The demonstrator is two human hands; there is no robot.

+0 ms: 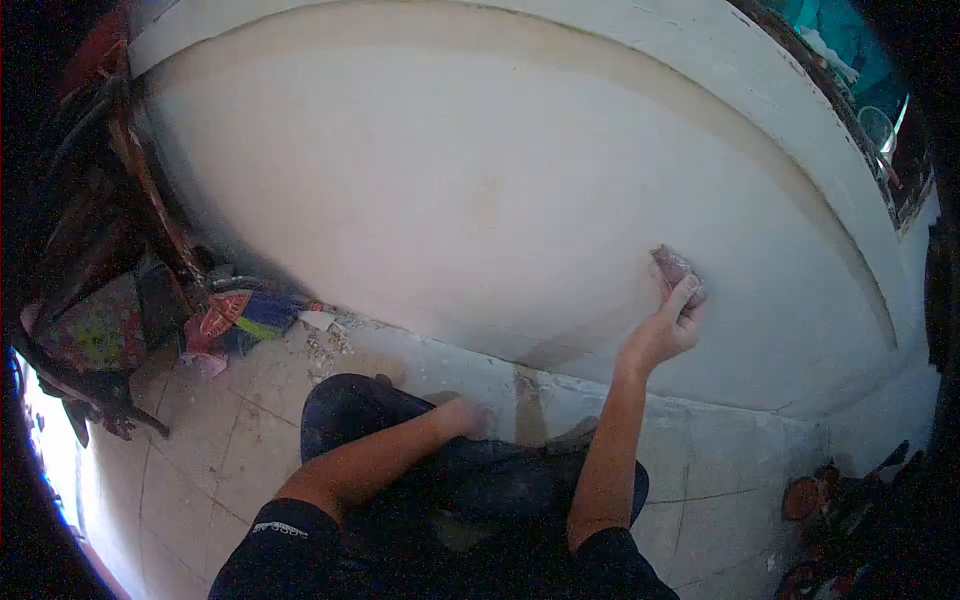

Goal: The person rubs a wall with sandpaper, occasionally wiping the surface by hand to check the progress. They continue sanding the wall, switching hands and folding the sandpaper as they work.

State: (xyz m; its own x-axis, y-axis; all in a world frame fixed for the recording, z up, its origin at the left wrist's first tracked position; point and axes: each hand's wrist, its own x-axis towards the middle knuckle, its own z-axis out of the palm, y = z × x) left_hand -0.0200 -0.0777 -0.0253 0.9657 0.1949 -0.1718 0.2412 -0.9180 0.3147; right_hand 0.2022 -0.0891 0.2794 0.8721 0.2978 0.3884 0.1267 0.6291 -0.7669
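My right hand (660, 335) is raised against the white wall panel (430, 170), its fingers closed round a folded piece of reddish-brown sandpaper (677, 272). The sandpaper lies against the lower right part of the panel. Lower down, my left hand (465, 418) is over my bent leg, close to the foot of the wall. It is blurred, so its fingers cannot be made out. A faint shadow of my right arm falls on the panel.
White dust covers the tiled floor (200, 440) along the wall. Piled clutter (100, 300) and colourful packets (240, 315) lie on the left. Dark objects (830, 510) stand at lower right. A ledge (780, 110) curves above the panel, with a clear cup (876, 125) beyond it.
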